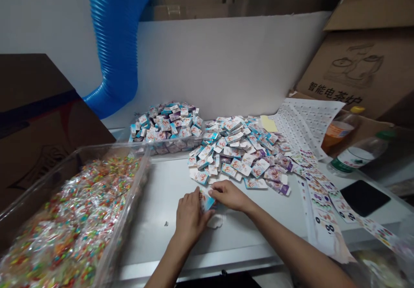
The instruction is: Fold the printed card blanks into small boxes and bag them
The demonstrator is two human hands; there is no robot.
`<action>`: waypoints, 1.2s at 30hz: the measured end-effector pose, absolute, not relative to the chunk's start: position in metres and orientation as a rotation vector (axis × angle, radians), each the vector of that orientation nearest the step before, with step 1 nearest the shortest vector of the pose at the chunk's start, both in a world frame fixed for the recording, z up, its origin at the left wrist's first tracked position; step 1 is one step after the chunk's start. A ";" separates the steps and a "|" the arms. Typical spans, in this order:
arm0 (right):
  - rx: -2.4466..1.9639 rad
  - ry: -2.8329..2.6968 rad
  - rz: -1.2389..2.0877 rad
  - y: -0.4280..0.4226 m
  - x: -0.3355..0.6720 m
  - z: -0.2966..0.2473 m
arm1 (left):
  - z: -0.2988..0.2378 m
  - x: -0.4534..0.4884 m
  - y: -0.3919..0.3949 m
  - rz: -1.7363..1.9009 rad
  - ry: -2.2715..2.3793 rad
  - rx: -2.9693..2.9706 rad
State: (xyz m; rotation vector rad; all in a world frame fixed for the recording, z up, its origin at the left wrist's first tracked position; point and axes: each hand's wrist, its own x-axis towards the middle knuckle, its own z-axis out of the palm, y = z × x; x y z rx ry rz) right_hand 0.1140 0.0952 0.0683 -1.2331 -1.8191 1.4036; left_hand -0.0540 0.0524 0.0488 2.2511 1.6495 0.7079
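Between my two hands, above the white table, is a small printed box (pixel 207 199) in white and light blue. My left hand (pixel 190 214) grips it from the left, with the thumb along its lower edge. At its upper right, the fingers of my right hand (pixel 228 194) pinch it. Part of the box is hidden by my fingers. Under my hands lies a white piece (pixel 216 221), partly covered, whose kind I cannot make out. Just beyond is a heap of similar small boxes (pixel 241 150), many looking flat or with flaps showing.
A clear bin (pixel 142 163) of small wrapped colourful pieces (pixel 74 219) stands at the left. Behind, a clear container holds more small boxes (pixel 168 124). Sticker sheets (pixel 318 197), a black phone-like slab (pixel 365 197), bottles (pixel 359 152) and a carton (pixel 359 68) are at the right. A blue hose (pixel 116 42) hangs behind.
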 end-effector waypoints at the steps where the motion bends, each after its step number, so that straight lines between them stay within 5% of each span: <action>1: -1.250 -1.801 1.422 0.095 0.115 0.067 | 0.049 -0.053 0.052 0.649 1.667 2.298; 9: -1.283 -1.821 1.674 0.093 0.125 0.058 | 0.057 -0.052 0.047 0.531 1.458 2.496; 21: -1.343 -1.888 1.257 0.089 0.127 0.069 | 0.067 -0.044 0.040 0.665 1.287 2.194; 30: -0.880 -1.031 1.656 0.045 0.114 0.066 | 0.050 -0.030 0.036 1.047 1.387 1.988; 36: -1.046 -0.778 1.587 0.035 0.097 0.060 | 0.037 -0.032 0.041 1.093 1.257 2.313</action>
